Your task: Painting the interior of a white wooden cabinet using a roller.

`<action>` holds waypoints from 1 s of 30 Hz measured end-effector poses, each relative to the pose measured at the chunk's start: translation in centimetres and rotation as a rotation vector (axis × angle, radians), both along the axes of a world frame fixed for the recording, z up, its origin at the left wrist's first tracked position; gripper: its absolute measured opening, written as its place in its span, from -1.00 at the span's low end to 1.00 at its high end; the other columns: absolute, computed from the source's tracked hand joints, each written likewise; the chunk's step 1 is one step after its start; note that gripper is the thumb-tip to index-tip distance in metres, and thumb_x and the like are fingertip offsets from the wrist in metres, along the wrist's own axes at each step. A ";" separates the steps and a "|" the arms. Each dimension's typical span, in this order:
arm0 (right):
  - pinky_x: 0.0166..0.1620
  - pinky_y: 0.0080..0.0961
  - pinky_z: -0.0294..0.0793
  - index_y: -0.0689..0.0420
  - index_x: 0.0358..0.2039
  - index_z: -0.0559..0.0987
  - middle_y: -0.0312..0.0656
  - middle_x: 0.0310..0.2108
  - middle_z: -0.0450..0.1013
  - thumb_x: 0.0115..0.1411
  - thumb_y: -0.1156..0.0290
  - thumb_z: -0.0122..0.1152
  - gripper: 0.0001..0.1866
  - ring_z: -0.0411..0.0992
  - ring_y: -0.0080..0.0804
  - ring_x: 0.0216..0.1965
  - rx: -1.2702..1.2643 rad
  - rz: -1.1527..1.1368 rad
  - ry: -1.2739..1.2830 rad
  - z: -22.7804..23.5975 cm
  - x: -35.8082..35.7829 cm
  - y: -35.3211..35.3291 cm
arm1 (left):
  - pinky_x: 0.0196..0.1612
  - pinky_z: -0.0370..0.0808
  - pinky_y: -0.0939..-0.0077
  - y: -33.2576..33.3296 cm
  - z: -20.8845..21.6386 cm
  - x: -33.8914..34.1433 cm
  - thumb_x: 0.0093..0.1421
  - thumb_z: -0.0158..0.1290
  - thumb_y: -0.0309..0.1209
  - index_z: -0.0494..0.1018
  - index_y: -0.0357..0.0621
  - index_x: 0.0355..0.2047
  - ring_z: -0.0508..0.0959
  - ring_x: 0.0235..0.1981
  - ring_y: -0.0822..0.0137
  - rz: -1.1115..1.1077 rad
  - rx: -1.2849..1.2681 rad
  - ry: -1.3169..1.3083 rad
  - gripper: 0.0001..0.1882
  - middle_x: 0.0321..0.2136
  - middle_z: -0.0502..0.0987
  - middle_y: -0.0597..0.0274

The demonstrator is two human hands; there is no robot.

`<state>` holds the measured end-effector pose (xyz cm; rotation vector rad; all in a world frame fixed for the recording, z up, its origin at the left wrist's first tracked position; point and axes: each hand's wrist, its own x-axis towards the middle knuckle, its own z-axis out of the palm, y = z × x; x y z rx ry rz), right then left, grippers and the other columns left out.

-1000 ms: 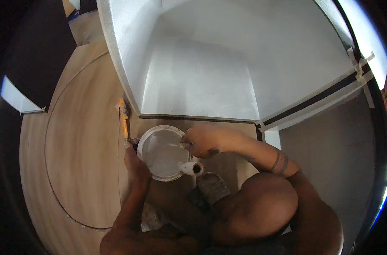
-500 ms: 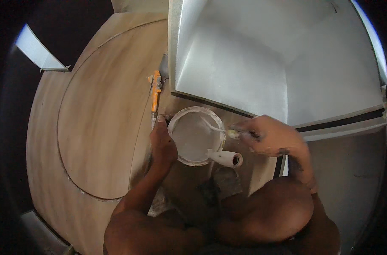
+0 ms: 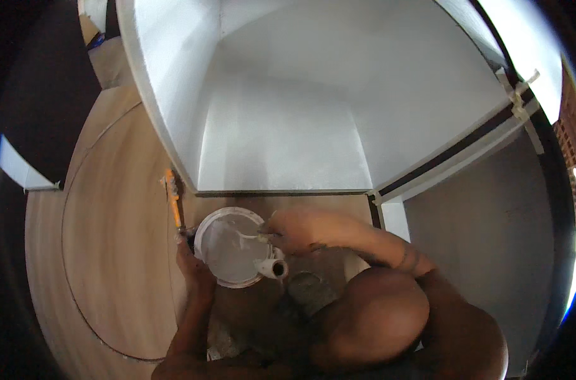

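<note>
1. My right hand point(image 3: 294, 231) is over the right rim of the bucket point(image 3: 234, 284) – fingers closed together, pinching a thin pale stick point(image 3: 249, 237) that reaches in above the grey paste point(image 3: 228, 250).
2. My left hand point(image 3: 196, 271) is at the bucket's left side, thumb upward; I cannot tell how its other fingers stand, as they are hidden.
3. The bucket sits in front of me, between my two hands and just below the front edge of the white box point(image 3: 278, 155).
4. A white tube point(image 3: 270, 268), its dark open end towards me, touches the bucket's lower right rim.
5. The orange tool point(image 3: 173, 201) is just beyond my left thumb – whether I grip it, I cannot tell. Any marking on it is too small to read.
6. Pale tape point(image 3: 519, 104) crosses the dark edging point(image 3: 452, 147) at the box's right.
</note>
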<state>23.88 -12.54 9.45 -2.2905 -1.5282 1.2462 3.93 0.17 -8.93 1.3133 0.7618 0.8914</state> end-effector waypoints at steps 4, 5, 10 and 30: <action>-0.35 -0.17 0.49 0.18 -0.02 0.60 0.07 -0.44 0.58 0.14 0.41 0.04 -0.61 0.55 -0.06 -0.45 -0.006 0.083 0.117 0.4 1.2 -1.8 | 0.04 0.43 0.32 -0.3 0.5 -0.2 0.50 -0.40 -0.07 0.43 -0.29 -0.04 0.50 -0.12 0.30 0.070 -0.307 -0.256 -0.45 -0.14 0.52 0.12; -0.34 -0.18 0.49 0.19 -0.03 0.60 0.07 -0.44 0.58 0.15 0.41 0.05 -0.62 0.54 -0.06 -0.45 0.123 0.095 0.057 1.2 1.2 -2.4 | 0.04 0.43 0.31 -0.5 1.0 -0.5 0.51 -0.41 -0.08 0.42 -0.29 -0.03 0.49 -0.11 0.30 0.056 -0.258 -0.162 -0.46 -0.13 0.51 0.11; -0.31 -0.21 0.49 0.20 -0.05 0.60 0.10 -0.41 0.57 0.15 0.39 0.07 -0.63 0.52 -0.04 -0.43 0.105 0.099 -0.116 -3.2 1.1 -1.5 | 0.07 0.38 0.31 0.2 -0.6 -0.2 0.50 -0.41 0.00 0.43 -0.22 -0.10 0.48 -0.12 0.29 0.073 -0.220 -0.206 -0.43 -0.18 0.52 0.16; -0.55 -0.65 0.30 0.16 0.03 0.61 -0.36 -0.49 0.53 0.26 0.33 0.23 -0.65 0.34 -0.70 -0.59 -0.039 -0.379 0.513 -2.9 6.1 -8.5 | 0.11 0.35 0.32 0.0 1.6 0.0 0.44 -0.32 0.11 0.47 -0.29 -0.12 0.51 -0.12 0.22 -0.016 -0.581 -0.354 -0.34 -0.18 0.54 0.15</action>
